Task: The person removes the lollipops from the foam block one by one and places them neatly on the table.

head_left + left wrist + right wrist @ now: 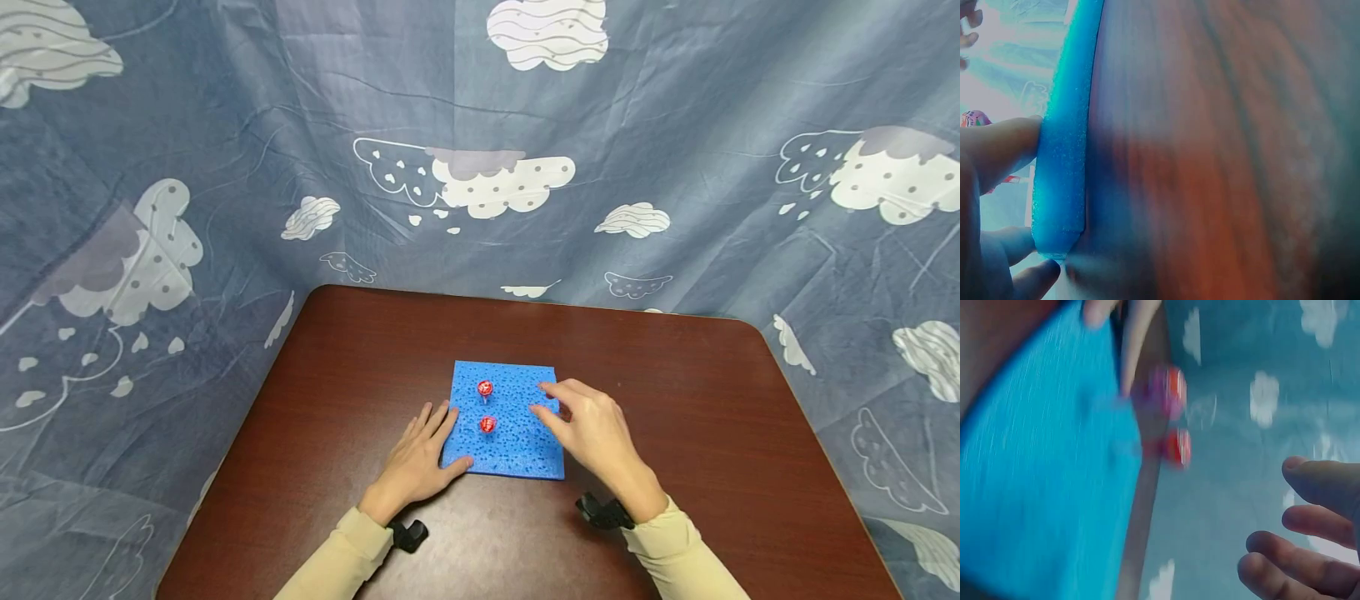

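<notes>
A blue foam board (517,454) with a speckled surface lies on the table. Two red-wrapped lollipops (485,388) (1179,449) stand upright on their sticks in its left half, one behind the other. My left hand (420,458) rests spread at the board's left side, the thumb on its front left corner; the left wrist view shows fingers against the blue edge (1063,162). Over the board's right edge is my right hand (596,427), thumb and fingers parted with nothing between them. In the right wrist view this hand (1310,550) is apart from the lollipops.
The dark brown wooden table (360,358) extends around the board on all sides. Behind and beside it hangs a blue cloth (420,92) with a cloud pattern. A black wrist strap (603,511) sits on each of my wrists.
</notes>
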A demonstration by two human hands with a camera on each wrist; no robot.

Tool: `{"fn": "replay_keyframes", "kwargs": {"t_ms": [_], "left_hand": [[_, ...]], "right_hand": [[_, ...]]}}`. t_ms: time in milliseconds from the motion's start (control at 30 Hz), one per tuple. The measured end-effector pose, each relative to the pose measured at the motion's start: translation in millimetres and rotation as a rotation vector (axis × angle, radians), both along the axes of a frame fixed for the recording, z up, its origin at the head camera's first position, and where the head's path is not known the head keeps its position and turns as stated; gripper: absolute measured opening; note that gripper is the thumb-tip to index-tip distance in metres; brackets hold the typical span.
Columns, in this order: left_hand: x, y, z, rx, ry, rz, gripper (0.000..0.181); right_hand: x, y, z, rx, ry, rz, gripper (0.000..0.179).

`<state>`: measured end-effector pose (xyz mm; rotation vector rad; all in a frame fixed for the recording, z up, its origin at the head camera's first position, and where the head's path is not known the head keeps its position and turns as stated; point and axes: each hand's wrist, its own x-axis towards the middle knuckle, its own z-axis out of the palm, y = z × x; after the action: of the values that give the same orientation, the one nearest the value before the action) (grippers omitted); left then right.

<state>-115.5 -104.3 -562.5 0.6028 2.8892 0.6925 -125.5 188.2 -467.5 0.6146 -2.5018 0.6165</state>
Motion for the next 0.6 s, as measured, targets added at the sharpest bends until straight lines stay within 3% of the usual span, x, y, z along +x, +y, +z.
{"fn": "replay_keyframes", "kwargs": {"t_ms": [233, 433, 600], "left_hand": [[-0.2, 0.5, 0.1, -0.011, -0.018, -0.001, 0.089], [-1.0, -0.1, -0.7, -0.006, -0.003, -0.003, 0.088], [-1.4, -0.2, -1.2, -0.002, 0.002, -0.002, 0.087]], "right_hand": [[5.0, -43.2, -16.5, 0.073, -0.031, 0.128, 0.046], [6.0, -56.2, -34.9, 0.087, -0.04, 0.187, 0.046], [5.0, -59.8, -41.3, 0.071, -0.024, 0.213, 0.042]]}}
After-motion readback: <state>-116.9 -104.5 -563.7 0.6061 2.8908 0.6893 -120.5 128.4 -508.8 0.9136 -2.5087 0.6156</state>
